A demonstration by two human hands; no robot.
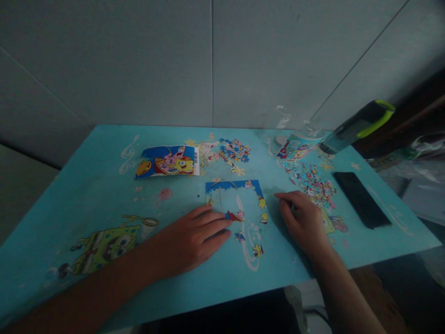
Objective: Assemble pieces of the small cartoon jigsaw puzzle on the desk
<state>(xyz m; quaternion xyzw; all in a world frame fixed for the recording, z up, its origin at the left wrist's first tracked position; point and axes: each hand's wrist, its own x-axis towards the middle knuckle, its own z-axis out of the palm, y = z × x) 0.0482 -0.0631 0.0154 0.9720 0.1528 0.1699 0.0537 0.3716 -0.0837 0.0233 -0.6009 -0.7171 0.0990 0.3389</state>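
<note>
My left hand (200,234) lies palm down on the table, its fingers stretched out over the left side of a partly joined jigsaw puzzle (256,186). Its fingertips touch or nearly touch a few joined puzzle pieces (237,216) in red and pink. Blue border pieces form the top and right edges of the puzzle, partly covered at left by this hand. Two small groups, a blue puzzle piece (239,236) and a yellow puzzle piece (257,251), lie below. Right of the puzzle, my right hand (304,220) is curled with thumb and forefinger close together; whatever they pinch is hidden.
A printed picture sheet (168,161) lies at the back left. Loose puzzle pieces form one pile (236,150) at the back and another (318,185) at right. A clear labelled bottle (299,144), a dark tumbler (354,127) and a black phone (361,199) are at right.
</note>
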